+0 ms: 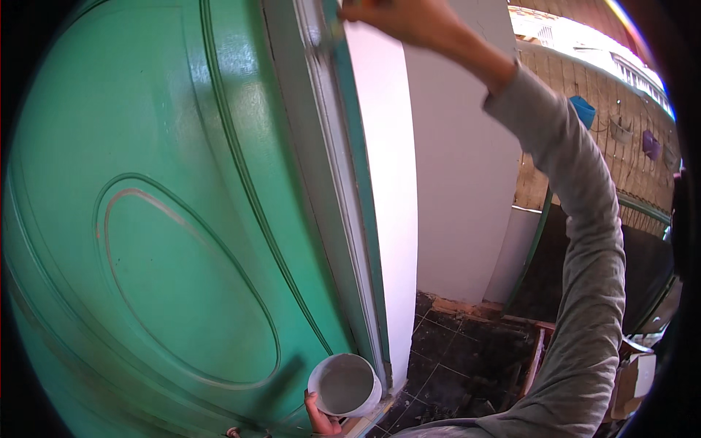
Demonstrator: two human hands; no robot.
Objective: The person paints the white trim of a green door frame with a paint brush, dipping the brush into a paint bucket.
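Observation:
My left hand (321,417) grips a round white tub (374,396) low in the picture, its thumb against the outer wall. Grey paint (346,387) lies inside the tub. Raised at the top edge, my right hand (391,16) is closed on a paintbrush (326,42), smeared by motion and partly cut off. The brush is against or very near the door frame (339,182), which is grey along its face with a teal strip at its outer edge. Beside the frame stands a green door (168,95) with moulded grooves and an oval panel.
A white wall (383,168) borders the frame on the right. Dark floor tiles (445,358) lie below, with rubble along the wall's foot. Farther right are a dark green-edged panel (548,270), a woven fence (621,95) with hanging pots, and a cardboard box (634,387).

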